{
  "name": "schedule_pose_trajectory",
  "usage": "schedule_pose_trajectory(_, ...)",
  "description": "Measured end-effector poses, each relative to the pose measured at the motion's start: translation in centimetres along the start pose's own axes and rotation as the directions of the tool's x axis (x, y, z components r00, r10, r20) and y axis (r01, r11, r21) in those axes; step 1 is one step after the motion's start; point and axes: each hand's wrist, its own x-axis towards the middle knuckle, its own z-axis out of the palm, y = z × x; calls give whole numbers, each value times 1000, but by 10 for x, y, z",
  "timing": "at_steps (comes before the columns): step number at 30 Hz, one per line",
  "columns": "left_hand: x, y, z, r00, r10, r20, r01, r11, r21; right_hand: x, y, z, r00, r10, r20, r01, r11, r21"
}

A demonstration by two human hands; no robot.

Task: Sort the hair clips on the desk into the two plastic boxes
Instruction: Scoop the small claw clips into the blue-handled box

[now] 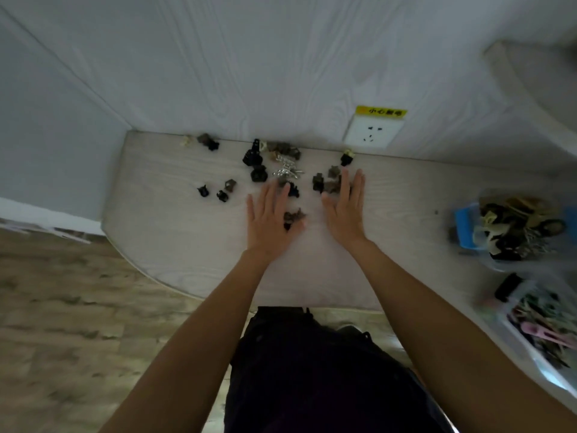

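Several small claw hair clips, black, brown and cream, lie scattered on the pale wooden desk point(175, 220), most in a cluster point(274, 157) near the wall, with thin silver clips point(287, 171) among them. My left hand point(268, 220) lies flat and open on the desk, its thumb touching a dark brown clip point(293, 217). My right hand point(345, 210) is also flat and open, fingertips beside a group of brown clips point(326, 182). Two plastic boxes stand at the right edge: the far one point(512, 232) holds claw clips, the near one point(543, 326) holds flat clips.
A wall socket point(371, 134) with a yellow label sits just above the desk's back edge. A black object point(507, 287) lies between the two boxes. The desk's rounded left end drops to a wooden floor point(62, 307). My dark-clothed legs stand at the front edge.
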Motion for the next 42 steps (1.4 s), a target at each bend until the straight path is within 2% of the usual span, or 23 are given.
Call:
schedule_pose_trajectory(4,12,-22,-30,979,14,-204,-39,992,-121,27,-11,-6,990,-14,-143,26,997,77)
schedule_pose_trajectory(6,17,-51,-42,951,-90,-296,33,981,-193,39,-8,-8,973,53,-226,-31,994,102)
schedule_pose_trajectory(8,30,-86,-53,903,-222,-368,134,959,-249,50,-9,-4,968,83,-238,-55,991,125)
schedule_pose_trajectory(11,59,-127,-59,868,-379,-320,284,908,-308,57,-15,3,981,53,-185,-28,990,138)
schedule_pose_trajectory(14,89,-152,-59,881,-421,-215,326,871,-368,61,-25,9,985,-71,-157,84,993,79)
schedule_pose_trajectory(16,99,-157,-56,894,-406,-191,306,864,-401,63,-33,14,983,-150,-109,155,987,31)
schedule_pose_trajectory(19,101,-150,-53,915,-370,-162,254,839,-481,65,-48,23,981,-188,-45,189,982,22)
schedule_pose_trajectory(24,96,-111,-43,983,-132,-127,47,850,-524,76,-72,38,969,-231,86,236,970,-57)
schedule_pose_trajectory(29,87,-64,-34,995,-54,-88,-4,831,-557,74,-74,39,937,-295,189,316,944,-92)
schedule_pose_trajectory(34,60,-16,-18,1000,7,-28,-23,788,-616,40,-40,17,959,-253,128,264,961,-78)
schedule_pose_trajectory(39,37,22,-1,986,163,48,-104,800,-590,-4,-3,-12,992,-115,46,116,993,-26)
schedule_pose_trajectory(42,32,30,-2,977,195,83,-101,771,-629,-27,9,-32,998,-66,-16,66,998,-23)
